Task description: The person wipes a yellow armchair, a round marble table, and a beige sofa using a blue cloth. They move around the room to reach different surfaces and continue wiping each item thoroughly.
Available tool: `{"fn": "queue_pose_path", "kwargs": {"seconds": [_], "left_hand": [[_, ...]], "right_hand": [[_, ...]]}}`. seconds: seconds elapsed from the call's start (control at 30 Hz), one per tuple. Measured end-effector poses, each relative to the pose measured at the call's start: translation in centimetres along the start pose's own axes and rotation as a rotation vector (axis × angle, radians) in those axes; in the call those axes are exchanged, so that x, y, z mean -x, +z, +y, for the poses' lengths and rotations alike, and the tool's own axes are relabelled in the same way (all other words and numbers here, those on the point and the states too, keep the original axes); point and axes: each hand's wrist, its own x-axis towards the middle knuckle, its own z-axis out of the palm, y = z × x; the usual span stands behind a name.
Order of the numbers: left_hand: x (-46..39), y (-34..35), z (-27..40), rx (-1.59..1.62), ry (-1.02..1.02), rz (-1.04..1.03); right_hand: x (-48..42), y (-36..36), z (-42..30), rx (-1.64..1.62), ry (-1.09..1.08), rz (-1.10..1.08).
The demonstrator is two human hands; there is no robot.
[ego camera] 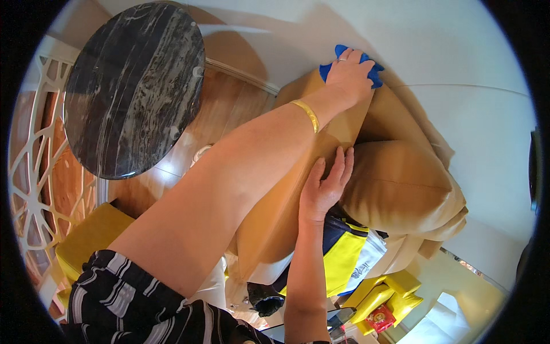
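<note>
My left hand [350, 79], with a ring on one finger and a gold bangle on its wrist, presses a crumpled blue cloth [377, 77] against the far end of a tan sofa armrest [268, 223], close to the wall. My right hand [326, 189] lies on the armrest's inner side, nearer to me, with its fingers extended and nothing in it. Beside that hand is a plump tan cushion [399, 185]. Folded yellow, white and navy fabric [346, 258] lies below the cushion, partly behind my right forearm.
A round black marble-patterned tabletop [135, 90] stands at the left above a wooden floor [227, 99]. Near it are a white lattice screen [32, 202] and a yellow upholstered seat [92, 236]. A pale wall [451, 51] borders the sofa. Yellow seating [374, 301] holds a red packet [380, 318].
</note>
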Motion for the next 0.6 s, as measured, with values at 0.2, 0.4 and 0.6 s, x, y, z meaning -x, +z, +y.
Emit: {"fn": "queue_pose_path", "kwargs": {"seconds": [0.2, 0.4, 0.6], "left_hand": [[3.9, -0.3, -1.8, 0.471, -0.235, 0.05], [22.0, 2.1, -8.2, 0.652, -0.291, -0.076], [17.3, -0.4, -2.3, 0.669, -0.09, -0.014]], "right_hand": [[0.2, 0.2, 0.9, 0.008, 0.029, 0.074], [-0.3, 1.0, 0.3, 0.02, 0.011, 0.096], [0.2, -0.1, 1.5, 0.0, 0.05, 0.09]]}}
